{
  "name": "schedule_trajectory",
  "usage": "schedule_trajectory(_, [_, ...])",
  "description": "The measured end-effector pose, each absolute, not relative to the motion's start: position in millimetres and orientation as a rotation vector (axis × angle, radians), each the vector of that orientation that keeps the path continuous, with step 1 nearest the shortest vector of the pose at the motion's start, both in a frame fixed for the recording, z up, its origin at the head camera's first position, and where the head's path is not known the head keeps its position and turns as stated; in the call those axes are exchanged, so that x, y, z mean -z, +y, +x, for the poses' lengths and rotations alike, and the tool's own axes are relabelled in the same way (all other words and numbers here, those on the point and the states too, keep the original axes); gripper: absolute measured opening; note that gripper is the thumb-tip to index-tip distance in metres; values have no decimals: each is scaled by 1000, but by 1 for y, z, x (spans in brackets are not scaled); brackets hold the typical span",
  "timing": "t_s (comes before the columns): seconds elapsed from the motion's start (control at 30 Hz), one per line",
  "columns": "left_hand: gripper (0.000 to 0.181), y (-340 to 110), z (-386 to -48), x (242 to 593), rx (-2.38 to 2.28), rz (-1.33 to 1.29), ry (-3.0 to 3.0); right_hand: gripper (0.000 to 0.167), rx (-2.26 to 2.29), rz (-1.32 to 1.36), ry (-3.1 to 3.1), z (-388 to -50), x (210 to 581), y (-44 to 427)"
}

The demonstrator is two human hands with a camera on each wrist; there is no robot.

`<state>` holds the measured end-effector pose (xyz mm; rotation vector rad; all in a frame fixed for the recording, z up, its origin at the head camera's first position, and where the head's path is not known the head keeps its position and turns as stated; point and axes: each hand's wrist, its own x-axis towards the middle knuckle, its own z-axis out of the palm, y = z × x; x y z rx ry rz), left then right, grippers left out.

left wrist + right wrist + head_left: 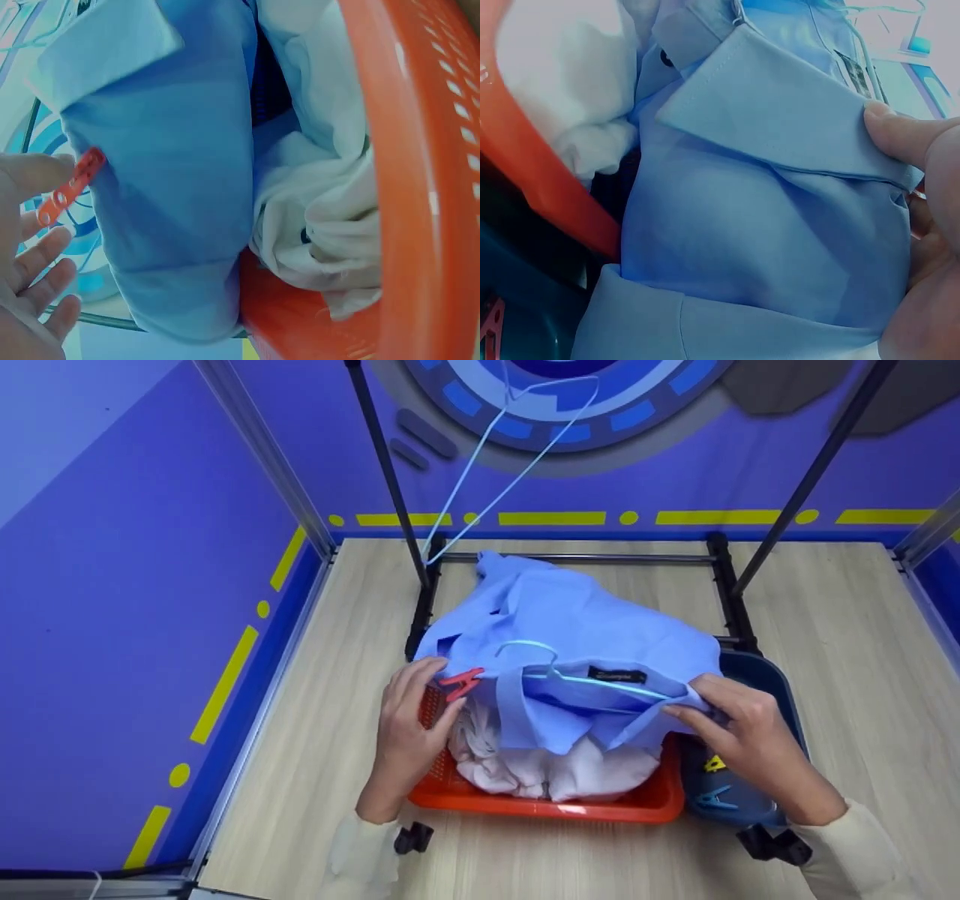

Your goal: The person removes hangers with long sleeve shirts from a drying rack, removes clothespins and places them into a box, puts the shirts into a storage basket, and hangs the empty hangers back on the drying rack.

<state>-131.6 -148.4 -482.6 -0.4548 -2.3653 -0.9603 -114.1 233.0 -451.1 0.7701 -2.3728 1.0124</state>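
On the pale surface (300, 780), a blue shirt (570, 607) lies partly over a red basket (555, 810) of white clothes (600, 772), beside a dark bin (766, 684). A light-blue hanger (615, 688) sits in its collar; the right hand's (750, 727) grip pinches one shoulder, while the left hand's (412, 727) is spread beside a red clothespin (463, 682) on the other, the thumb perhaps touching it.

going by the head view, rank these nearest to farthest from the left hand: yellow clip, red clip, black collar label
1. Red clip: right beside the left hand, on the blue shirt's edge.
2. Black collar label: at the neck opening, further right.
3. Yellow clip: far right, inside the dark blue bin.
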Motion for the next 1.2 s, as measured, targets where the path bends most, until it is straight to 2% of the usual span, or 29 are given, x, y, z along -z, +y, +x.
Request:
schedule_trajectory(0.93, [16,-151,-134,477,995,-502,-2263,26,-980,626,-2536,-115,452,243])
schedule_trajectory(1.2, [17,-152,-131,473,1073,-498,-2274,28,-996,609,-2532,-117,453,245])
